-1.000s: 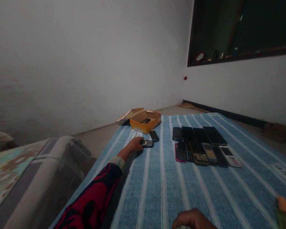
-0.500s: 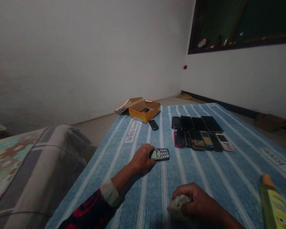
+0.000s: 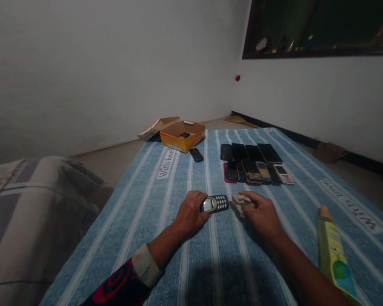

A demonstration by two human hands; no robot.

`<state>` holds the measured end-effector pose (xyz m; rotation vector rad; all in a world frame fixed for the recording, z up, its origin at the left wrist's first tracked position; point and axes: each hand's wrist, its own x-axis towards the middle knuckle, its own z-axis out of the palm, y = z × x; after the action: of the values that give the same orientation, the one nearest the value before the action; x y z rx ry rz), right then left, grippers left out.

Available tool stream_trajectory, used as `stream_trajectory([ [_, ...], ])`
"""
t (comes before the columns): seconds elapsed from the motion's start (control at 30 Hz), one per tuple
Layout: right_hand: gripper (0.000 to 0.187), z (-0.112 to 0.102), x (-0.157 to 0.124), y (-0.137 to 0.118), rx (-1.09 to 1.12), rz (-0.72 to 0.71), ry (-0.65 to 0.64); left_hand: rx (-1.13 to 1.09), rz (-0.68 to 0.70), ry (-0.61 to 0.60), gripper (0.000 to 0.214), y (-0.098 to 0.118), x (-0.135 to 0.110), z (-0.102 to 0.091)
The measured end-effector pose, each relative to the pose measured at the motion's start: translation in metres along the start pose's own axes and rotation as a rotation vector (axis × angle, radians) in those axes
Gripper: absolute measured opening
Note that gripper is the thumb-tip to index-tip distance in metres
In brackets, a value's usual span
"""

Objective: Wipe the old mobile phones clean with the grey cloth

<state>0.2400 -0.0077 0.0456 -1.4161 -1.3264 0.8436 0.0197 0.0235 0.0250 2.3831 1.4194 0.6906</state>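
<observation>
Over the blue striped cloth [image 3: 166,238], my left hand [image 3: 191,214] grips the screen end of a keypad mobile phone [image 3: 219,203]. The phone's screen and keys face up, its keypad end pointing right. My right hand [image 3: 263,212] is closed around a crumpled whitish cloth [image 3: 241,201], just right of the phone and apart from it by a small gap. Farther off, several phones [image 3: 252,170] lie in two rows, some keypad models and some with dark flat screens. A single dark phone [image 3: 196,154] rests by itself near an open box.
The open orange cardboard box [image 3: 182,140] at the far left end has a dark phone inside and its lid folded back. A bottle with a yellow-green label [image 3: 335,250] lies at the right, beside my right forearm. Grey bedding [image 3: 41,212] is at the left.
My right hand has moved forward and up with the whitish cloth, to beside the phone's keypad end. My left hand still grips the phone. The view has shifted slightly.
</observation>
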Motion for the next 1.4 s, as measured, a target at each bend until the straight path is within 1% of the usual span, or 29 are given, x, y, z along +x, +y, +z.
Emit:
stream_trajectory([
  [0.1, 0.033, 0.012, 0.009, 0.001, -0.132, -0.215, 0.041, -0.026, 0.074, 0.034, 0.027, -0.003, -0.002, 0.003],
  [0.17, 0.034, 0.020, 0.013, 0.004, -0.186, -0.285, 0.040, -0.041, 0.124, 0.066, 0.025, -0.004, -0.003, 0.006],
  [0.23, 0.036, 0.027, 0.016, 0.007, -0.210, -0.313, 0.035, -0.052, 0.160, 0.097, 0.024, -0.005, -0.004, 0.007],
  [0.33, 0.035, 0.032, 0.017, 0.012, -0.184, -0.297, 0.030, -0.063, 0.183, 0.098, 0.023, -0.006, -0.005, 0.009],
  [0.47, 0.032, 0.031, 0.017, 0.019, -0.117, -0.222, 0.043, -0.068, 0.169, 0.057, 0.025, -0.007, -0.004, 0.009],
  [0.57, 0.031, 0.031, 0.017, 0.025, -0.102, -0.193, 0.024, -0.066, 0.158, 0.014, 0.024, -0.008, -0.003, 0.007],
  [0.7, 0.030, 0.031, 0.018, 0.030, -0.096, -0.191, 0.010, -0.071, 0.164, -0.021, 0.028, -0.009, -0.001, 0.005],
  [0.83, 0.029, 0.031, 0.017, 0.031, -0.142, -0.239, -0.004, -0.092, 0.176, 0.014, 0.038, -0.014, -0.001, 0.008],
  [1.0, 0.033, 0.032, 0.013, 0.030, -0.344, -0.409, -0.045, -0.111, 0.198, 0.081, 0.045, -0.018, -0.004, 0.015],
  [1.07, 0.035, 0.035, 0.009, 0.027, -0.497, -0.479, -0.069, -0.115, 0.200, 0.103, 0.046, -0.018, -0.005, 0.016],
  [1.13, 0.036, 0.038, 0.005, 0.024, -0.684, -0.518, -0.113, -0.120, 0.187, 0.109, 0.047, -0.018, -0.006, 0.016],
  [1.2, 0.036, 0.042, 0.001, 0.020, -0.853, -0.525, -0.166, -0.122, 0.167, 0.106, 0.049, -0.018, -0.007, 0.016],
  [1.27, 0.034, 0.045, -0.002, 0.014, -0.972, -0.514, -0.224, -0.121, 0.151, 0.097, 0.049, -0.018, -0.007, 0.017],
  [1.4, 0.028, 0.045, -0.010, 0.000, -1.092, -0.458, -0.342, -0.109, 0.136, 0.090, 0.047, -0.018, -0.008, 0.017],
])
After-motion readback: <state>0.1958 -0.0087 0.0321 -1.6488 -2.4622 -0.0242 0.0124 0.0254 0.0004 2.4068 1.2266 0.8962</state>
